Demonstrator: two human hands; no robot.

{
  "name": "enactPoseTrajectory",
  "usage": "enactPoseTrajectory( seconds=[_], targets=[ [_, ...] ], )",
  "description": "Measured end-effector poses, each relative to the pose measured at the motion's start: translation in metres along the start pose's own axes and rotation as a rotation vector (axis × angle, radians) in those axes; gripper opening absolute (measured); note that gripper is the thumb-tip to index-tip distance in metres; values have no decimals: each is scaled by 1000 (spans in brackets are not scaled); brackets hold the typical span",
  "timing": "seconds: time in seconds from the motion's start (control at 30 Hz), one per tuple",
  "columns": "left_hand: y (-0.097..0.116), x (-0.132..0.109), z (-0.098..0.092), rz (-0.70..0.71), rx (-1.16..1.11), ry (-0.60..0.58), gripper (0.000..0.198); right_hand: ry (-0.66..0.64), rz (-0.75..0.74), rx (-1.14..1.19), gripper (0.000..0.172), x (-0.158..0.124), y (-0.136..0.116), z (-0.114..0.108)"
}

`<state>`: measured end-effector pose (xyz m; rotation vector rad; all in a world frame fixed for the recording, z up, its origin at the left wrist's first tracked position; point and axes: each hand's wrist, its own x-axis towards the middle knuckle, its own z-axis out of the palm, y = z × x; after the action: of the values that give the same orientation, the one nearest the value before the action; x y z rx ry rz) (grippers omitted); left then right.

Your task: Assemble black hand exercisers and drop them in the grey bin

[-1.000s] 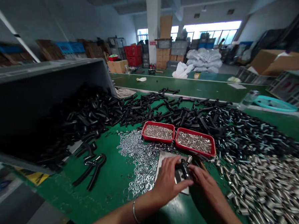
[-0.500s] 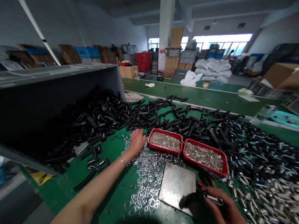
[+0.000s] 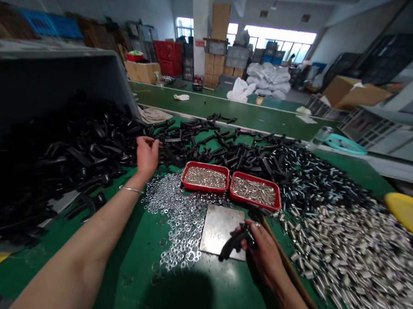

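Note:
My left hand (image 3: 146, 154) reaches out to the heap of black curved handle parts (image 3: 88, 147) and its fingers close on one part at the heap's edge. My right hand (image 3: 263, 248) stays near me, closed round a black handle piece (image 3: 234, 243) that lies over the corner of a square metal plate (image 3: 219, 227). A thin brown stick (image 3: 284, 261) runs along my right wrist. Loose silver washers (image 3: 178, 216) lie spread between my two arms. Two red trays (image 3: 205, 177) (image 3: 255, 191) of small metal parts stand just beyond the plate.
A large grey bin (image 3: 50, 79) lies tipped at the left, spilling black parts. Silver cylinders (image 3: 353, 253) and black-and-silver pieces (image 3: 305, 181) cover the right of the green table. A yellow dish (image 3: 412, 215) and a teal lid (image 3: 342, 143) sit at the right. Boxes and crates fill the background.
My left hand has left the plate and gone far out to the black heap. My right hand has kept the black piece by the plate. The view has swung left.

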<state>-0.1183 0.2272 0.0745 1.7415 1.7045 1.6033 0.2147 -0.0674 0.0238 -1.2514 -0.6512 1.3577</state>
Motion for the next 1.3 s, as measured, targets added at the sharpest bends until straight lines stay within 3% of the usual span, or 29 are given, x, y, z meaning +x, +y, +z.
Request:
enactPoseTrajectory(
  seconds=[0.07,0.13,0.23,0.27,0.33,0.4,0.47,0.63,0.87,0.97,1.13,1.3],
  targets=[
    [23,-20,-4,-3,-88,-37,37,1,66,79,39,-1,0,0],
    [55,-62,-3,-25,-207,-161,43,-28,137,108,39,-3,1,0],
    [102,-147,9,-72,-337,-559,26,-81,150,33,44,-6,2,-1],
    [115,-175,15,-133,-410,-681,28,-71,115,-34,45,-7,2,-2],
    [134,-221,27,-306,-569,-779,36,5,-28,-239,44,-9,1,-6],
    [144,-251,37,-427,-641,-819,40,115,-213,-484,40,-14,-3,-13],
    [150,-267,46,-447,-612,-848,42,175,-348,-682,37,-20,-9,-20],
    [156,-281,59,-419,-543,-951,40,141,-396,-894,31,-31,-26,-20],
    [151,-279,57,-438,-584,-1008,43,15,-394,-1007,25,-21,-34,-7],
    [149,-270,56,-332,-560,-977,40,-47,-395,-1028,24,-15,-32,-2],
    [141,-253,55,-41,-474,-873,37,26,-412,-961,30,-10,-28,6],
    [135,-245,50,103,-428,-825,35,-78,-390,-951,29,-7,-41,15]
  ],
)
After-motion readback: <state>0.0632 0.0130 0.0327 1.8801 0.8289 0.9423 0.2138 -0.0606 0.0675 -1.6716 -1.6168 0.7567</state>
